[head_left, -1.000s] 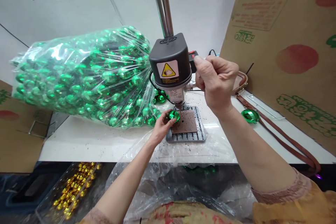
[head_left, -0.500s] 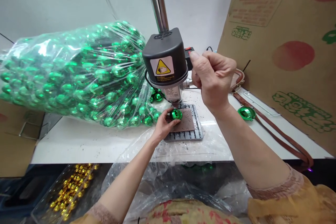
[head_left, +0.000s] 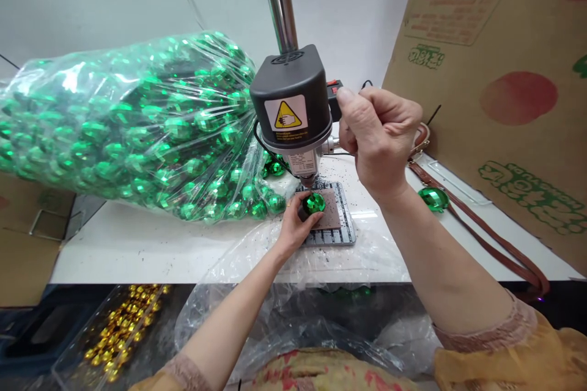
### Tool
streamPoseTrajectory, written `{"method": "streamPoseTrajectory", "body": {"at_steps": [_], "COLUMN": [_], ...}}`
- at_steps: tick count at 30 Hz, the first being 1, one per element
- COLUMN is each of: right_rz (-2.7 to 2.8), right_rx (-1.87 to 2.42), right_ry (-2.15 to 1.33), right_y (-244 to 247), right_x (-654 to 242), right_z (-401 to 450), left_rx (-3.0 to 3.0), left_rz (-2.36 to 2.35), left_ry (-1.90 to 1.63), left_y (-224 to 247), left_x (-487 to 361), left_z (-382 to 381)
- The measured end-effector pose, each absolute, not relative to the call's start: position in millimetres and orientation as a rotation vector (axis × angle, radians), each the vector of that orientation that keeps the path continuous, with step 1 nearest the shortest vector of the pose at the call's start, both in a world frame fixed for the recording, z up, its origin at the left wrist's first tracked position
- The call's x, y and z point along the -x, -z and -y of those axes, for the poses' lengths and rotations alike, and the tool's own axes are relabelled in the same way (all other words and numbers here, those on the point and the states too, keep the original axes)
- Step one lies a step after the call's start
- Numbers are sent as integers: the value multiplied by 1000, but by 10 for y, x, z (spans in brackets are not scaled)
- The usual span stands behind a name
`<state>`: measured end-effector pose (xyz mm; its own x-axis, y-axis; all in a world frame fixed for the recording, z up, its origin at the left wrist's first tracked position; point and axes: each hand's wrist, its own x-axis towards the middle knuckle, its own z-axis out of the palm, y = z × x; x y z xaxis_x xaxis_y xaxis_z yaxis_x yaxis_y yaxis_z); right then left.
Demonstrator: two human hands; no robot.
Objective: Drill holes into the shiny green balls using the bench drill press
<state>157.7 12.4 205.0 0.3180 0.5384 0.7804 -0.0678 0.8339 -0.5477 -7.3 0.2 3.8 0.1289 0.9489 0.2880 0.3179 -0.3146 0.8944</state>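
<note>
My left hand (head_left: pixel 296 223) pinches a shiny green faceted ball (head_left: pixel 314 202) between thumb and fingers, right under the nose of a small black bench drill press (head_left: pixel 291 98). Below the ball lies a brownish pad (head_left: pixel 331 212) on the slotted metal base plate (head_left: pixel 346 233). My right hand (head_left: pixel 383 134) is closed in a fist beside the machine's head, around its feed lever; the lever itself is mostly hidden by my fingers, with only the silver hub (head_left: pixel 331 145) showing.
A big clear bag of green balls (head_left: pixel 137 134) lies at left. Another green ball (head_left: pixel 433 198) and a brown strap (head_left: pixel 486 238) are at right, by a cardboard box (head_left: pixel 495 153). Gold balls (head_left: pixel 126 330) sit below the table edge. Dark shavings dot the white tabletop (head_left: pixel 137 250).
My left hand and the green ball have shifted slightly right across the pad. My right hand stays at the lever; the whole view has moved a little.
</note>
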Motion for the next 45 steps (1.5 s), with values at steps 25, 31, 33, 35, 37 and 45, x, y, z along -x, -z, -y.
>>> {"method": "streamPoseTrajectory", "body": {"at_steps": [25,31,33,35,37,45], "right_rz": [1297,1335,1339,1335,1333,1362], "right_rx": [377,332,325,315,310,299], "right_ry": [-261,-199,-177,-172,-175,-72], "right_y": [-1759,-1707,-1696,-1684,-1673,-1612], "right_x": [-1614,-1630,-1632,-1630,-1626,-1632], "right_z": [47,51,46,38,32,36], "left_rx": [-1660,-1686,-1682,-1675,-1672,-1664], "left_rz": [-1195,-1183,-1189,-1200,-1192,-1190], "left_ry": [-1240,-1233,-1234,-1235,-1245,-1275], "left_y": [-23,-56,-64,-66,-64,-61], "left_x": [35,38,38,37,36,27], "left_z": [40,55,58,60,61,63]}}
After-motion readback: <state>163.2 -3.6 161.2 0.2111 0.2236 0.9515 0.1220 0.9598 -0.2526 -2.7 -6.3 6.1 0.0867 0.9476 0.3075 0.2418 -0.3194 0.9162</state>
